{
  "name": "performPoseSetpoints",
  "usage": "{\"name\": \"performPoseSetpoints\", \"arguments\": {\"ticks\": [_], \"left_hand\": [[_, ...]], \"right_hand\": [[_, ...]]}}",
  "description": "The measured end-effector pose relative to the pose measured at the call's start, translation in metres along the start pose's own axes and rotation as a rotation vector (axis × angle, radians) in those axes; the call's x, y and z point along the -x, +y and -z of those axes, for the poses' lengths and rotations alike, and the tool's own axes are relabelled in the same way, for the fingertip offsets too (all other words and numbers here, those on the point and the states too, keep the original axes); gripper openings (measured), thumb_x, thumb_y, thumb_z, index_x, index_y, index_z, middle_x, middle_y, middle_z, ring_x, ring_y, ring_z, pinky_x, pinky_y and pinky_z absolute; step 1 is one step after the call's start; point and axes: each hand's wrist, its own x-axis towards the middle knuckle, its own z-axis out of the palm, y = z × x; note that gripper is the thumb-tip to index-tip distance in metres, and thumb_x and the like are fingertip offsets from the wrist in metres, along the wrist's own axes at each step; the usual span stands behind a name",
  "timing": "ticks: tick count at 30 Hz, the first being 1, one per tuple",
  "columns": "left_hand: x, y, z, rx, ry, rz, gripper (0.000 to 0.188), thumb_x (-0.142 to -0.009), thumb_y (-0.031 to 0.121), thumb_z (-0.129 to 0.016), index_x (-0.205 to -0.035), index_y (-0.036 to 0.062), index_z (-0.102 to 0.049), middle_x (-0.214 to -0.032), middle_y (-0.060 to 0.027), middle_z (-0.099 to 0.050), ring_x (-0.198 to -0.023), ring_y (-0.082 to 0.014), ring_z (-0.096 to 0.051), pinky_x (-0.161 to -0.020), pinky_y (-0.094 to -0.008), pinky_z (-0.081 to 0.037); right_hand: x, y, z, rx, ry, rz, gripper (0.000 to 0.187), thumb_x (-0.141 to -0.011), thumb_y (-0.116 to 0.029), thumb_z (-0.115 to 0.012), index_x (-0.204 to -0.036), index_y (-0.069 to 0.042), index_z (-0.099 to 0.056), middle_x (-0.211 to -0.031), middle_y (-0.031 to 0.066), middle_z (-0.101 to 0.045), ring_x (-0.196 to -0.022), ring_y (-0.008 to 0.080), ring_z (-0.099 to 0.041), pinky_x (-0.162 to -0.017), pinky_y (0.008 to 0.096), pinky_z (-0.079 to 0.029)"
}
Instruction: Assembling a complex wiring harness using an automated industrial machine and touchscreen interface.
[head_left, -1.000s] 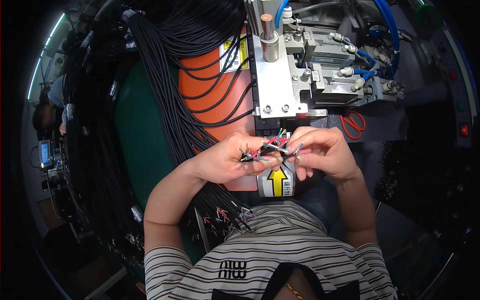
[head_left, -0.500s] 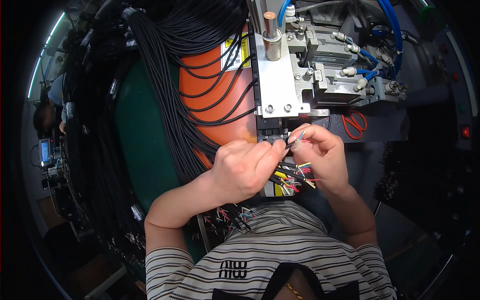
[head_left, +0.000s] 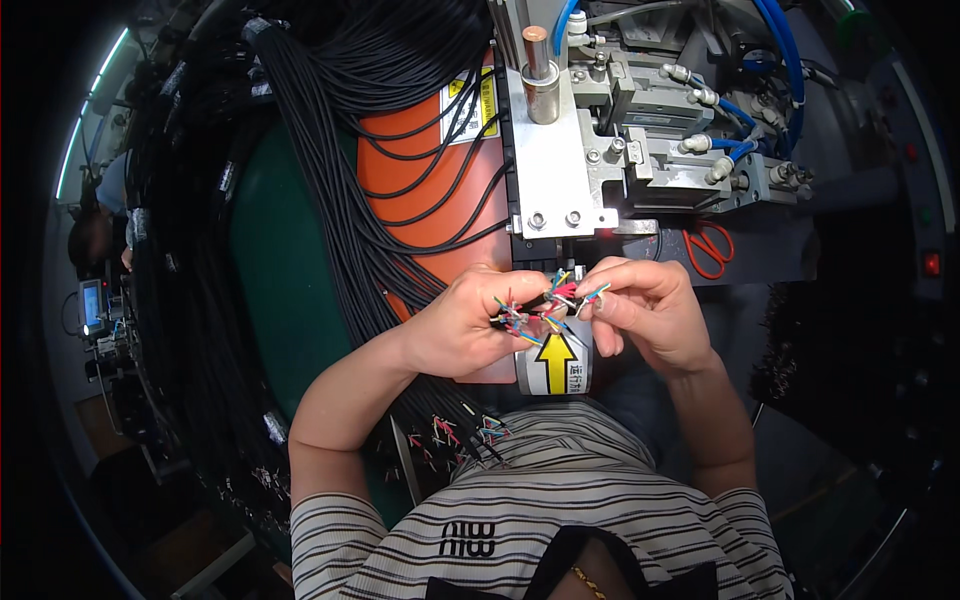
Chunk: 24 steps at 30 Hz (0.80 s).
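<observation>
Gathered in my left hand (head_left: pixel 468 318) are several black cables, its fingers closed around them. Their stripped ends fan out as thin coloured wires (head_left: pixel 520 320) in red, yellow, blue and white beyond my fingertips. My right hand (head_left: pixel 645 312) sits just to the right, thumb and forefinger pinched on fine coloured wires (head_left: pixel 597 294) of one cable end. Behind both hands stands a metal fixture with a white plate (head_left: pixel 555 170). A label with a yellow arrow (head_left: pixel 557 362) shows below the wire ends.
Many black cables (head_left: pixel 330 190) drape over an orange surface (head_left: pixel 430 180) and a green one (head_left: pixel 275 270) at left. Pneumatic cylinders (head_left: pixel 665 120) with blue hoses stand at the back right. Orange-handled scissors (head_left: pixel 708 250) lie beside them. More stripped cable ends (head_left: pixel 445 432) hang near my lap.
My left hand has shifted slightly left and turned, lifting the cable ends that hung below it. The arrow label is now uncovered. My right thumb and forefinger remain pinched on wires.
</observation>
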Motion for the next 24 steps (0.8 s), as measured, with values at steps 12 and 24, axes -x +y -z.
{"name": "performPoseSetpoints", "arguments": {"ticks": [12,24], "left_hand": [[-0.006,0.018,-0.010,-0.112,0.116,0.150,0.017,-0.084,0.006,-0.066,-0.100,-0.0015,-0.066,-0.064,-0.0051,-0.058,-0.058,-0.0163,-0.061,-0.059,-0.0245,-0.048],[-0.004,0.011,-0.027,-1.016,0.191,-0.191,0.056,-0.060,0.003,-0.066,-0.115,0.0006,-0.066,-0.089,-0.0091,-0.057,-0.070,-0.0217,-0.059,-0.057,-0.0330,-0.050]], "right_hand": [[0.000,-0.005,-0.008,0.474,0.125,0.201,0.005,-0.086,0.005,-0.063,-0.090,0.006,-0.064,-0.081,0.0111,-0.063,-0.056,0.0126,-0.062,-0.047,0.0220,-0.045],[-0.002,0.002,-0.007,1.245,0.207,0.370,0.006,-0.081,0.003,-0.066,-0.083,0.002,-0.060,-0.071,0.0125,-0.057,-0.053,0.0261,-0.059,-0.049,0.0329,-0.045]]}}
